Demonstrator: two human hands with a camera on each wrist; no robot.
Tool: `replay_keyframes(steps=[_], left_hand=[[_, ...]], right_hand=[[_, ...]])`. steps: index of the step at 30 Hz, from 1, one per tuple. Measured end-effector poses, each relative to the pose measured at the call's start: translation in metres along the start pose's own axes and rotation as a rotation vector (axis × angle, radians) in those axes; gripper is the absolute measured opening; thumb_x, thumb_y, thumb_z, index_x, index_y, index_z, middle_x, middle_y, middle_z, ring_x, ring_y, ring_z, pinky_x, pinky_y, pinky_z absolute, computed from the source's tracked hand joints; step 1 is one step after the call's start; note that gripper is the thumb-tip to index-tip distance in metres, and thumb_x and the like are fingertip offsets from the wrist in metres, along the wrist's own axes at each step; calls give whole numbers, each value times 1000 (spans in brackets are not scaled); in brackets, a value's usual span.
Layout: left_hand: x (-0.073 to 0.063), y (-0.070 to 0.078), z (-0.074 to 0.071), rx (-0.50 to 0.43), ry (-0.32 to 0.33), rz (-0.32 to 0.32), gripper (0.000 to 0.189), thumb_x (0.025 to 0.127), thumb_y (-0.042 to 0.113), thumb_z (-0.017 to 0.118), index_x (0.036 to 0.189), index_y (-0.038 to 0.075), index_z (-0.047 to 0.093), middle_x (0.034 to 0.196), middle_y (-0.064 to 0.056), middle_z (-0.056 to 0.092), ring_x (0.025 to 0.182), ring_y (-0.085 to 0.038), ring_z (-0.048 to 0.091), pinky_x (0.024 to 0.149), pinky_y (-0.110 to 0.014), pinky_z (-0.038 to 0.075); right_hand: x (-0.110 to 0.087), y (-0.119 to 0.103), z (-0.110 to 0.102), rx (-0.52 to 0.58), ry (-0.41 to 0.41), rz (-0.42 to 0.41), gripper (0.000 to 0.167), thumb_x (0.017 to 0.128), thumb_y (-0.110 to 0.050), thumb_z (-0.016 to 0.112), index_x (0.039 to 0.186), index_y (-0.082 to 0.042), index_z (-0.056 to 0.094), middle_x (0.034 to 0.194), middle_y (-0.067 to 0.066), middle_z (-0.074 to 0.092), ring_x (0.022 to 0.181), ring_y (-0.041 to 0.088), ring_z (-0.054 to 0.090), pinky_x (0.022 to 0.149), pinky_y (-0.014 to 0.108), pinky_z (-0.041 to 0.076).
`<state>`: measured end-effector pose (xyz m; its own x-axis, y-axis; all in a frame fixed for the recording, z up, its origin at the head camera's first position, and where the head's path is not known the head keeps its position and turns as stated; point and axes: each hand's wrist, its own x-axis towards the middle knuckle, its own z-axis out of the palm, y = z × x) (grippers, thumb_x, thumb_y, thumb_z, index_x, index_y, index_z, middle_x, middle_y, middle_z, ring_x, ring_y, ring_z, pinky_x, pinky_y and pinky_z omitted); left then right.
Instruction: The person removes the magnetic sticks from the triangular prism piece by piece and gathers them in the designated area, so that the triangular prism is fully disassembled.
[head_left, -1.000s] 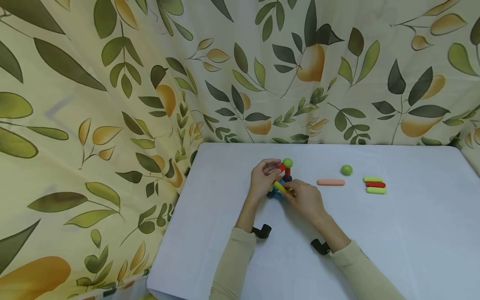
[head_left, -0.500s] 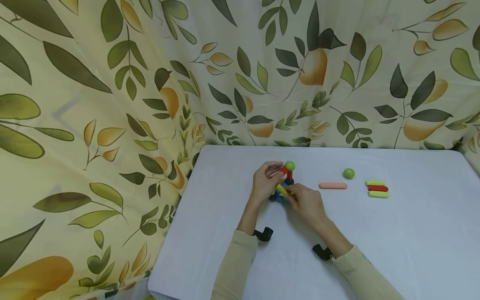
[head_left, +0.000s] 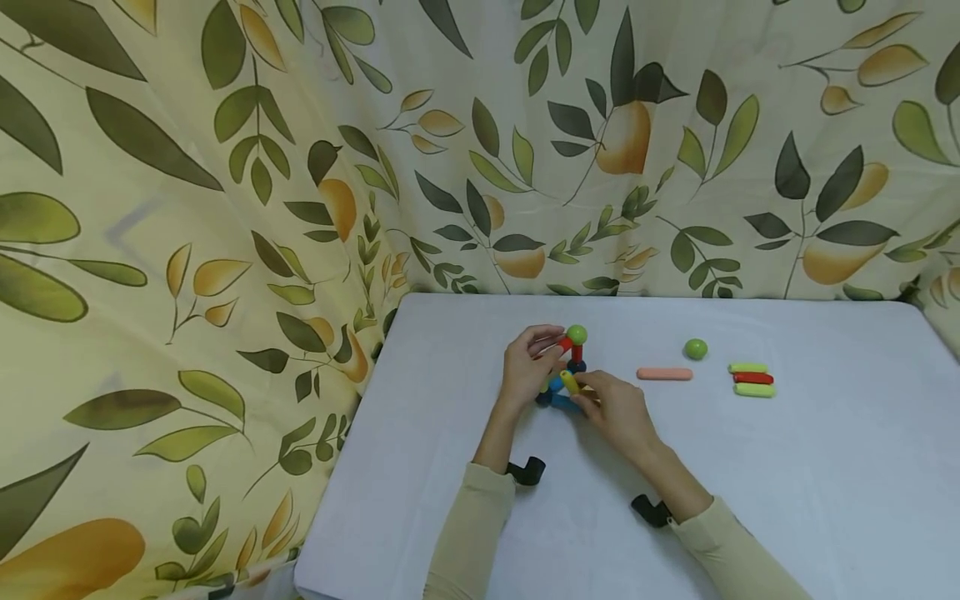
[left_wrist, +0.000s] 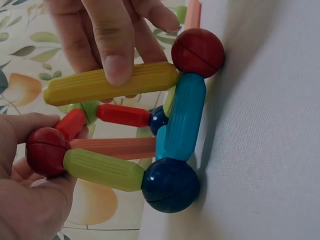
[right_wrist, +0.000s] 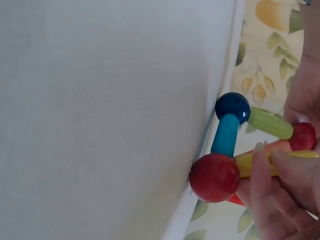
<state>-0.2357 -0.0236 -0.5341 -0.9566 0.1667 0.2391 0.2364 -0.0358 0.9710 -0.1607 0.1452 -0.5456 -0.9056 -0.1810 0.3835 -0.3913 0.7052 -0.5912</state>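
Observation:
A frame of magnetic rods and balls stands on the white table, partly hidden by both hands in the head view. My left hand (head_left: 521,371) grips its upper red ball (left_wrist: 47,152), from which a lime rod (left_wrist: 103,170) runs to a dark blue ball (left_wrist: 171,185). With thumb and fingers, my right hand (head_left: 618,408) pinches a yellow rod (left_wrist: 75,91). One end of that rod meets the lower red ball (left_wrist: 197,52); its other end is free. A light blue rod (left_wrist: 185,117) joins the two lower balls. A green ball (head_left: 577,335) tops the far corner, above a red rod (head_left: 577,353).
Right of the frame lie a loose peach rod (head_left: 664,374) and a green ball (head_left: 696,348). Farther right are two lime rods (head_left: 753,389) with a red rod (head_left: 753,378) between them. A leaf-patterned curtain (head_left: 480,150) hangs behind the table (head_left: 825,467).
The yellow rod's free end has swung away from my left hand, so the rod stands steeper. My right hand has shifted slightly; my left hand keeps its grip on the frame.

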Motion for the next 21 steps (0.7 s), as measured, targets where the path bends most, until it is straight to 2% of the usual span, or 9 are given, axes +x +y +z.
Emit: replay_keyframes(steps=[5, 9, 11, 16, 21], left_hand=[[0, 0, 0, -48, -16, -6, 28, 98, -4, 69, 126, -2, 67, 127, -18, 71, 118, -27, 70, 83, -56, 62], [-1, 1, -1, -35, -25, -22, 27, 99, -2, 69, 126, 1, 68, 126, -18, 72, 113, -22, 72, 80, -52, 64], [-1, 1, 0, -30, -32, -26, 27, 99, -1, 68, 126, 2, 68, 126, -17, 72, 111, -20, 73, 78, -49, 64], [-2, 1, 1, -43, -29, -33, 27, 99, -1, 69, 125, 4, 69, 124, -14, 73, 111, -18, 73, 79, -57, 63], [-1, 1, 0, -49, -26, -48, 28, 98, -1, 70, 126, 4, 69, 123, -13, 73, 111, -19, 73, 81, -62, 60]], right_hand=[[0, 1, -3, 37, -23, 51, 37, 95, -9, 77, 129, 1, 67, 116, 18, 73, 77, 25, 77, 65, 39, 64], [1, 3, -6, 62, -44, 72, 38, 97, -10, 75, 132, -2, 63, 117, 16, 70, 74, 21, 73, 61, 33, 62], [0, 4, -8, 62, -43, 85, 38, 97, -11, 76, 132, -4, 64, 119, 16, 70, 79, 23, 74, 61, 32, 63], [0, 4, -14, 52, -25, 107, 38, 97, -14, 76, 132, -7, 66, 124, 15, 71, 88, 30, 76, 70, 43, 65], [1, 7, -24, 20, 23, 71, 36, 95, -13, 78, 128, -4, 68, 120, 15, 74, 94, 32, 76, 74, 49, 65]])
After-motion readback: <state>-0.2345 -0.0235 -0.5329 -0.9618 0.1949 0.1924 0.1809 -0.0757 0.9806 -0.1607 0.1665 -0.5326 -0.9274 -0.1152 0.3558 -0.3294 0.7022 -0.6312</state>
